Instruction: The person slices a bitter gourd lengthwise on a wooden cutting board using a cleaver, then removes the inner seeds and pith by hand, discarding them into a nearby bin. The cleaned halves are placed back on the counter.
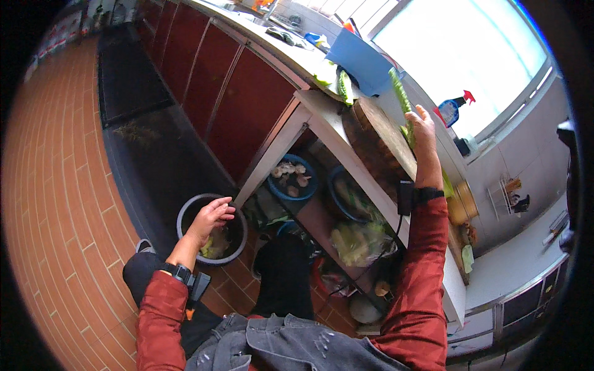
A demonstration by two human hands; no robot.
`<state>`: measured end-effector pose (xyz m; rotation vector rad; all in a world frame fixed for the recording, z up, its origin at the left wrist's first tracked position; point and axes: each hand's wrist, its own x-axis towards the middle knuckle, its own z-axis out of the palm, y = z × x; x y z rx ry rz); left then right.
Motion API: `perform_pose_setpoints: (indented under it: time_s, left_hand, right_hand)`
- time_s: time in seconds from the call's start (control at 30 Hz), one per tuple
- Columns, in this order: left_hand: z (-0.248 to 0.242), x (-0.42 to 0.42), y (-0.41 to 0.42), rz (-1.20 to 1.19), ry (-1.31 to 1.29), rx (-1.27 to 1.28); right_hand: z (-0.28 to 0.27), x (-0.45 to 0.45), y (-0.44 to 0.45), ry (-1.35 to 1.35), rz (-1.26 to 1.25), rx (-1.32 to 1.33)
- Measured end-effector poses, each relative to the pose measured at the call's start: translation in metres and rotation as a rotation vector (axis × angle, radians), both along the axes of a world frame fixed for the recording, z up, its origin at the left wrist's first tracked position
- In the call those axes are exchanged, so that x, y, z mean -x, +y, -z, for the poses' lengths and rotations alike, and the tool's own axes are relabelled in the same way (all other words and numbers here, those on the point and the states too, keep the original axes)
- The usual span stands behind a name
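Observation:
My right hand (422,124) is over the round wooden chopping block (385,132), gripping a long, bumpy green gourd (400,90) that looks like a bitter melon. Its upper part sticks out past my fingers. A second bumpy green gourd (345,87) lies on the counter beyond the block, beside pale green pieces (326,74). Low on my left, my left hand (211,220) hangs above a grey bucket (241,236) with nothing visible in it, its fingers loosely extended. Yellow-green scraps (214,246) lie inside the bucket.
A blue plastic board or bin (359,60) stands behind the gourds. A spray bottle (450,111) is by the window. Under the counter, a shelf holds a blue basket (292,197) of garlic and bagged vegetables (357,243). Dark mats (153,157) run along red cabinets (250,106).

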<state>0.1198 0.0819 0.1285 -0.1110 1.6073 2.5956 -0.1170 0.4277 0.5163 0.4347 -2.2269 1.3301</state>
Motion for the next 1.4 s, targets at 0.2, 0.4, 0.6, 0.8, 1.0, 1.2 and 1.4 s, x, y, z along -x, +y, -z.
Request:
perform_pose_setpoints:
  time_s: [0.2, 0.4, 0.6, 0.8, 1.0, 1.2, 1.4]
  left_hand:
    - [-0.002, 0.002, -0.001, -0.022, 0.056, -0.081]
    - [-0.001, 0.003, -0.014, -0.267, 0.124, -0.298]
    - [-0.002, 0.010, -0.028, -0.496, 0.101, -0.510]
    - [0.011, 0.013, -0.038, -0.610, -0.192, -0.419]
    - [0.010, 0.015, -0.020, -0.306, -0.200, -0.319]
    - [0.021, 0.021, -0.006, -0.231, -0.251, -0.344]
    - [0.023, 0.026, 0.010, -0.323, -0.366, -0.355]
  right_hand:
    - [0.038, -0.129, -0.100, -0.075, -0.472, 0.200]
    - [0.166, -0.188, -0.180, -0.624, -0.772, 0.131]
    - [0.310, -0.202, -0.229, -0.836, -0.831, 0.015]
    - [0.363, -0.178, -0.229, -0.557, -0.907, -0.158]
    - [0.383, -0.097, -0.242, -0.652, -0.758, -0.020]
    - [0.427, -0.089, -0.251, -0.310, -0.794, -0.114]
    - [0.425, -0.092, -0.268, -0.474, -0.668, -0.024]
